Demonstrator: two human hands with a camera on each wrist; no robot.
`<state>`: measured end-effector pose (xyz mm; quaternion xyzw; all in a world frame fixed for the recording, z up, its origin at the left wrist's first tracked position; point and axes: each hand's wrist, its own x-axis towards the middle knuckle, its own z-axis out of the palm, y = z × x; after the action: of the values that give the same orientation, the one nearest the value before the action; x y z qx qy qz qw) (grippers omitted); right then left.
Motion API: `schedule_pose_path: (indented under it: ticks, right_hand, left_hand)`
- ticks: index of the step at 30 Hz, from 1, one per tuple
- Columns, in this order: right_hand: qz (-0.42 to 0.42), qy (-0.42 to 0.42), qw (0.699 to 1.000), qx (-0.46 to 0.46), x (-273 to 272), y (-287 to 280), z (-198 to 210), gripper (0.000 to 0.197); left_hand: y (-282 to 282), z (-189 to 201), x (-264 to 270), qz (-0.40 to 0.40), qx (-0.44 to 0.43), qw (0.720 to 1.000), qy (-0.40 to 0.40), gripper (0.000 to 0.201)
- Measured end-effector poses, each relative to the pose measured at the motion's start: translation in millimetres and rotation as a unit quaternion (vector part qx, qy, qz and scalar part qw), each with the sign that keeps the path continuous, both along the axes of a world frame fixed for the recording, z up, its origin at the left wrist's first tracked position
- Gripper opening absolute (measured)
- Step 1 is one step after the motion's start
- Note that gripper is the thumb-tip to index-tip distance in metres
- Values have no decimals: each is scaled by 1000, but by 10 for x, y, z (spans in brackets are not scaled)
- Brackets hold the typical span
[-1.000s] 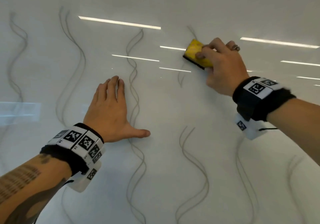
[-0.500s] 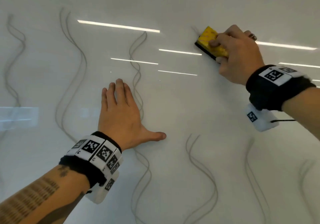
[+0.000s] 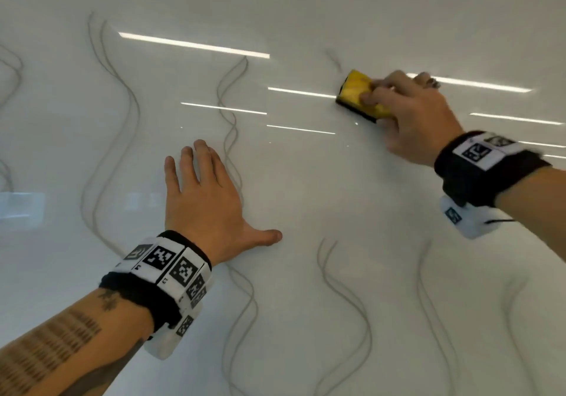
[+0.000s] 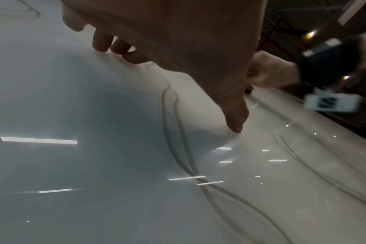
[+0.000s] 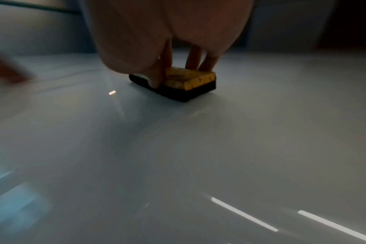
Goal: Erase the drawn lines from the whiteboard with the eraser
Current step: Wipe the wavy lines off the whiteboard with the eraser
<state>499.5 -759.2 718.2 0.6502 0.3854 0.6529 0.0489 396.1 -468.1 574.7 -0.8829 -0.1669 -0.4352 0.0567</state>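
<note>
The whiteboard point(image 3: 306, 187) fills the head view, glossy white with several grey wavy drawn lines point(image 3: 232, 120). My right hand point(image 3: 410, 110) grips a yellow eraser with a black felt base point(image 3: 360, 97) and holds it flat on the board at the upper right. The right wrist view shows the eraser point(image 5: 186, 84) pinched between thumb and fingers, felt down on the whiteboard point(image 5: 178, 156). A short remnant of line point(image 3: 333, 58) lies just above the eraser. My left hand point(image 3: 208, 199) lies flat on the board at centre, fingers straight, thumb spread; the left hand point(image 4: 178, 49) also fills the left wrist view, over a drawn line point(image 4: 173, 115).
More wavy lines run at the far left point(image 3: 12, 67), left point(image 3: 104, 120), below centre point(image 3: 343, 297) and lower right point(image 3: 435, 319). Ceiling lights reflect as bright streaks point(image 3: 193, 44) on the board. Dark shelving point(image 4: 303, 24) shows beyond the board edge in the left wrist view.
My right hand slid the eraser up and right, then back down and left. The line segment below it has gone. The left hand stayed flat on the board.
</note>
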Motion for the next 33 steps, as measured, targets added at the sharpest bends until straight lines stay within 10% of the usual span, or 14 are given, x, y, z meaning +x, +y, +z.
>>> schedule_pose_path:
  ticks: [5, 12, 18, 27, 33]
  right_hand:
    - [-16, 82, 979, 187, -113, 390, 824, 38]
    - [12, 49, 995, -81, -142, 577, -145, 45]
    - [-28, 81, 982, 170, -216, 662, 895, 40]
    - [30, 42, 974, -220, -283, 1115, -1325, 56]
    - [59, 18, 996, -59, -221, 1187, 49, 43]
  left_hand:
    - [-21, 41, 17, 11, 2, 1000, 5, 170]
    - [-18, 30, -15, 1, 4, 1000, 8, 169]
    - [86, -5, -25, -73, -22, 997, -8, 169]
    - [610, 51, -306, -134, 102, 984, 51, 157]
    - [856, 19, -350, -138, 163, 975, 60, 150]
